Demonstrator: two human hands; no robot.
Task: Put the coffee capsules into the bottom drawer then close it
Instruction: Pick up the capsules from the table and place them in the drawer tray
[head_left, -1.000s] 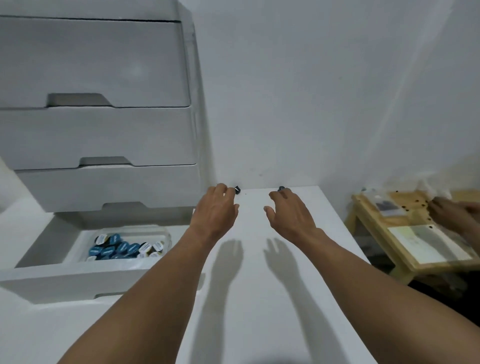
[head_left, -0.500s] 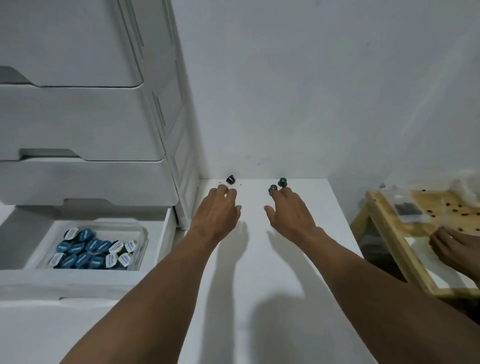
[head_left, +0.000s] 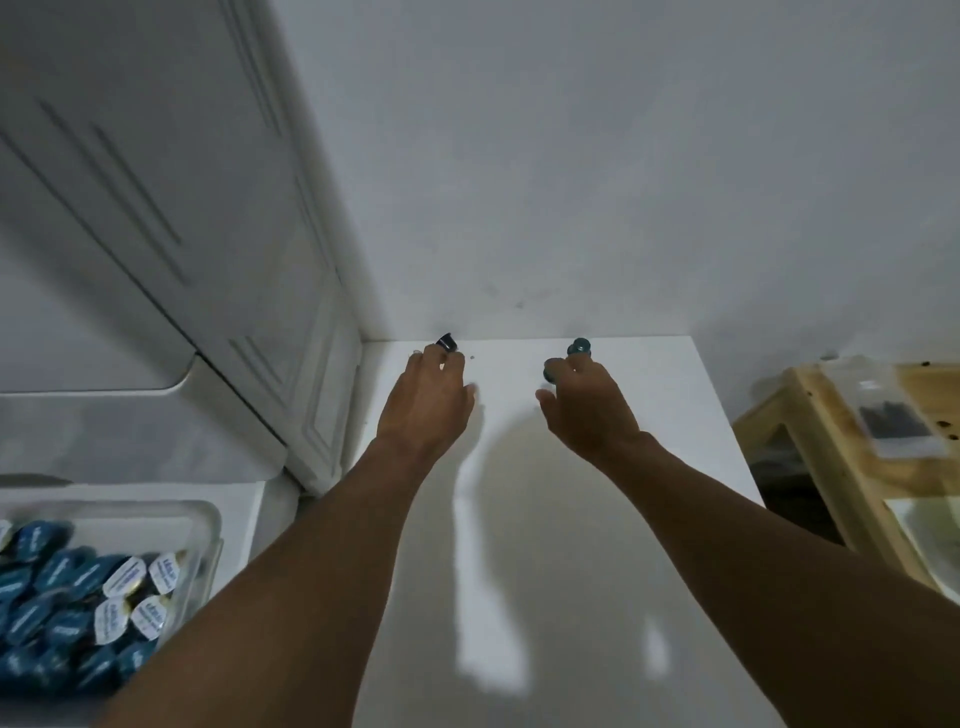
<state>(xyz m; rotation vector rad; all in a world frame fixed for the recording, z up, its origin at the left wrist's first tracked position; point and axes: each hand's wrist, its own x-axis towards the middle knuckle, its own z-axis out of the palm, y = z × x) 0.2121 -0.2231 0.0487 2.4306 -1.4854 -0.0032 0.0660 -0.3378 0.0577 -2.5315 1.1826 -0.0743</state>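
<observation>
A dark coffee capsule (head_left: 447, 341) lies at the back of the white tabletop (head_left: 561, 545), by the wall. My left hand (head_left: 426, 400) reaches to it, fingertips touching it. Two teal capsules lie further right, one by the wall (head_left: 579, 345) and one nearer (head_left: 549, 370). My right hand (head_left: 587, 410) is over them with its fingers on them and the thumb held apart. Whether either hand grips a capsule is hidden by the fingers. The bottom drawer (head_left: 244, 519) stands open at lower left. In it sits a clear container (head_left: 208, 525) with several blue capsules (head_left: 67, 597).
The white drawer unit (head_left: 156, 208) rises on the left, its upper drawers shut. A grey wall runs close behind the capsules. A low wooden table (head_left: 810, 415) with a small bag (head_left: 893, 421) stands past the tabletop's right edge.
The view has moved closer and turned right. Both hands have reached forward, from just short of the capsules to touching them. The person's hand at the wooden table is out of view.
</observation>
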